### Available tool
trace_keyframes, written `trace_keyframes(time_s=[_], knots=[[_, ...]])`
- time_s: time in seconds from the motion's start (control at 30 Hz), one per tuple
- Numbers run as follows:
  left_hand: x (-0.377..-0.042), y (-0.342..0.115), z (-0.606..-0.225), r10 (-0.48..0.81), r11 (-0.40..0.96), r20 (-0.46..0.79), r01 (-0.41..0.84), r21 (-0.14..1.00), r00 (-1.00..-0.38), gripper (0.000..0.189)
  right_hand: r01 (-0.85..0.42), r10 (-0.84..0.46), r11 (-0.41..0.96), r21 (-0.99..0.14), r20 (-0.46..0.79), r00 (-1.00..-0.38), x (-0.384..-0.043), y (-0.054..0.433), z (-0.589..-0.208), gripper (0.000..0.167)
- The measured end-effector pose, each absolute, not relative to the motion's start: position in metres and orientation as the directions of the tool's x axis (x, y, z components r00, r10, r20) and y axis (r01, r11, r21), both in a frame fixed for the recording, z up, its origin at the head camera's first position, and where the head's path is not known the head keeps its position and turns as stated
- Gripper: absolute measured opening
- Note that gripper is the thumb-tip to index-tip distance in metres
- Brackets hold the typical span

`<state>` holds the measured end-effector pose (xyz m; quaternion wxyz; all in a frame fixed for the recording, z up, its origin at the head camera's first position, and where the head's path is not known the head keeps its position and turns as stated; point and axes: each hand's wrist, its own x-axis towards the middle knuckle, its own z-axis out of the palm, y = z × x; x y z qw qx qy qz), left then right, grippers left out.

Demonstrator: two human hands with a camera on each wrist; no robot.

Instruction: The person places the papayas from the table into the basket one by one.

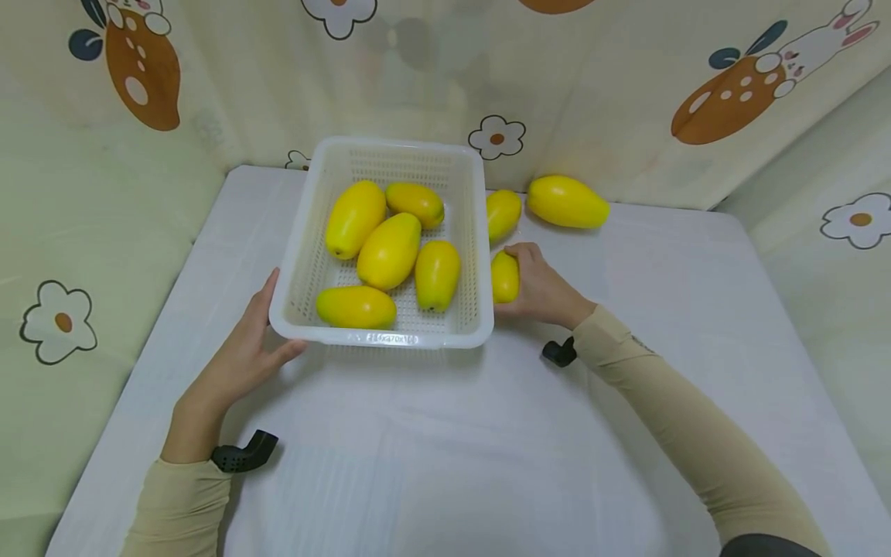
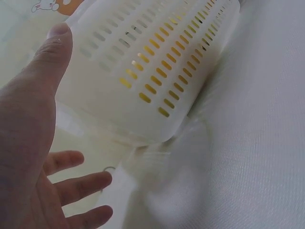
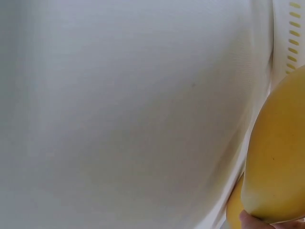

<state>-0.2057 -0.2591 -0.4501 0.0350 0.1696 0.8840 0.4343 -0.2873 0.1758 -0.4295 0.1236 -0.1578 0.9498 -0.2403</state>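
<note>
A white perforated plastic basket (image 1: 381, 338) holds several smooth yellow mangoes (image 1: 388, 251). At its front left corner is my left hand (image 1: 240, 352), thumb by the front rim and the other fingers along the left side. The left wrist view shows those fingers (image 2: 86, 188) spread apart, with the thumb over the basket wall (image 2: 109, 102). Just outside the right wall, my right hand (image 1: 541, 288) grips a yellow mango (image 1: 505, 278), which fills the right edge of the right wrist view.
Two more mangoes lie behind my right hand: one (image 1: 503, 215) beside the basket, another (image 1: 567, 202) at the table's back edge. A white cloth covers the table (image 1: 431, 449). Patterned curtains (image 1: 612, 93) hang around the back and sides.
</note>
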Motion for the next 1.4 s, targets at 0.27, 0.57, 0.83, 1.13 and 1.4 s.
trace_keyframes(time_s=[0.27, 0.57, 0.83, 1.13, 1.4], knots=[[-0.205, -0.26, -0.448, 0.331, 0.571, 0.079, 0.266, 0.777, -0.94, 0.111, -0.217, -0.338, 0.839, -0.499, -0.165, -0.927, -0.28, 0.183, -0.425, 0.11], [-0.206, -0.26, -0.449, 0.347, 0.541, 0.103, 0.288, 0.79, -0.932, 0.111, -0.205, -0.319, 0.832, -0.516, -0.142, -0.937, -0.269, 0.191, -0.42, 0.106], [-0.206, -0.26, -0.449, 0.34, 0.546, 0.101, 0.284, 0.788, -0.935, 0.112, -0.224, -0.318, 0.827, -0.515, -0.101, -0.943, -0.257, 0.201, -0.415, 0.106], [-0.205, -0.26, -0.448, 0.339, 0.549, 0.085, 0.27, 0.791, -0.937, 0.111, -0.286, -0.351, 0.809, -0.514, -0.033, -0.936, -0.238, 0.208, -0.4, 0.104], [-0.205, -0.26, -0.448, 0.346, 0.546, 0.09, 0.279, 0.79, -0.934, 0.111, -0.314, -0.374, 0.805, -0.504, -0.021, -0.927, -0.221, 0.21, -0.39, 0.108]])
